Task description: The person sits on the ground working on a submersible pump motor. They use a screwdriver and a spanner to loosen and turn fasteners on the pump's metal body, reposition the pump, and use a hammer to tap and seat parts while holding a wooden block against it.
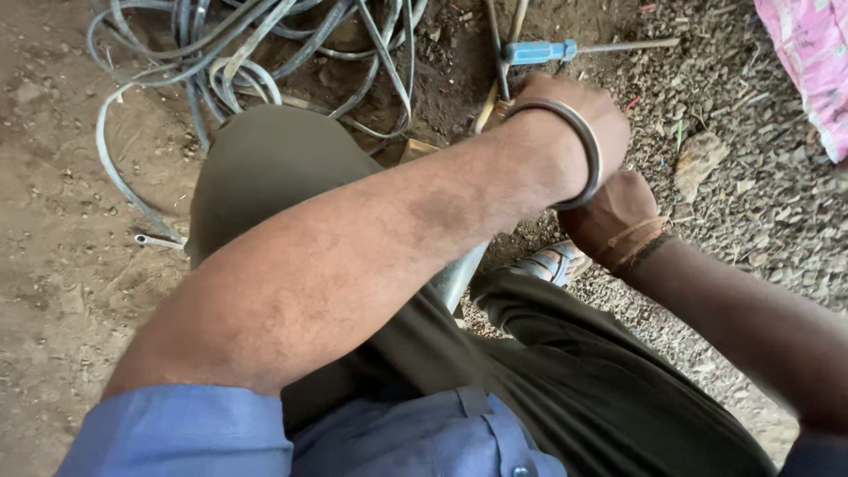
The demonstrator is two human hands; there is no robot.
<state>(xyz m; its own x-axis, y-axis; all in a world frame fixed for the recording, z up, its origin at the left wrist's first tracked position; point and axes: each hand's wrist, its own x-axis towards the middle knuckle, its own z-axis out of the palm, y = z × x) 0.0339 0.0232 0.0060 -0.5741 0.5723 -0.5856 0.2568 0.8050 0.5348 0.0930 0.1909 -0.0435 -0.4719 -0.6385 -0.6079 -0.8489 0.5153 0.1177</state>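
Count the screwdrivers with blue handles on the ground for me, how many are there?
1. The blue-handled screwdriver lies on the dirt at the top, just above the left hand, beside the grey cables. The arms and legs cover some ground, so more could be hidden.

Bare dirt ground [53, 265], gravelly toward the right edge; grey cables [221, 62] tangle at the top (daylight, soft), pink cloth [817, 62] in the top-right corner.

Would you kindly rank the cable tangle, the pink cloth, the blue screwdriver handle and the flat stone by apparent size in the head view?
1. Cable tangle, by far the largest.
2. Pink cloth, though the frame edge cuts it off.
3. Flat stone.
4. Screwdriver handle, close to the stone; unsure.
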